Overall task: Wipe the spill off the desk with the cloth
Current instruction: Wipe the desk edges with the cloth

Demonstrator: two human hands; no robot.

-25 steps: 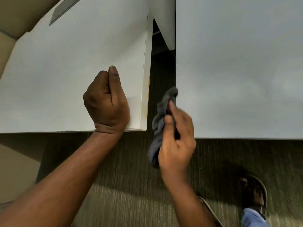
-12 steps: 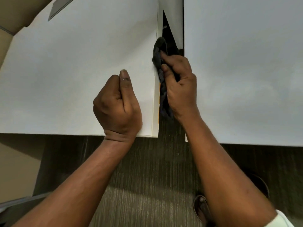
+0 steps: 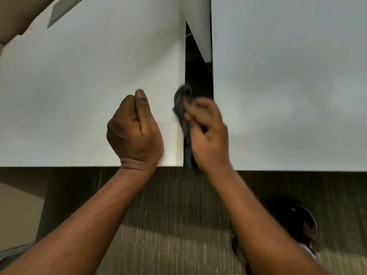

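Note:
A white desk (image 3: 79, 86) fills the left of the head view, with a second white desk (image 3: 288, 86) to its right across a narrow dark gap. My right hand (image 3: 208, 133) sits in that gap, blurred, gripping a dark grey cloth (image 3: 181, 104) pressed against the left desk's right side edge. A small orange mark (image 3: 182, 148) shows on that edge near the front corner. My left hand (image 3: 135, 132) rests as a closed fist on the left desk near its front right corner, thumb pointing up, holding nothing.
Grey-green carpet (image 3: 168, 235) lies below the desks' front edges. A sandalled foot (image 3: 301, 225) shows at the lower right. A grey flat panel (image 3: 61, 10) lies at the left desk's far edge. A white angled panel (image 3: 200, 26) hangs in the gap.
My right hand has slid the cloth back toward me along the left desk's side edge, after pushing it away half a second earlier. My left fist has stayed put.

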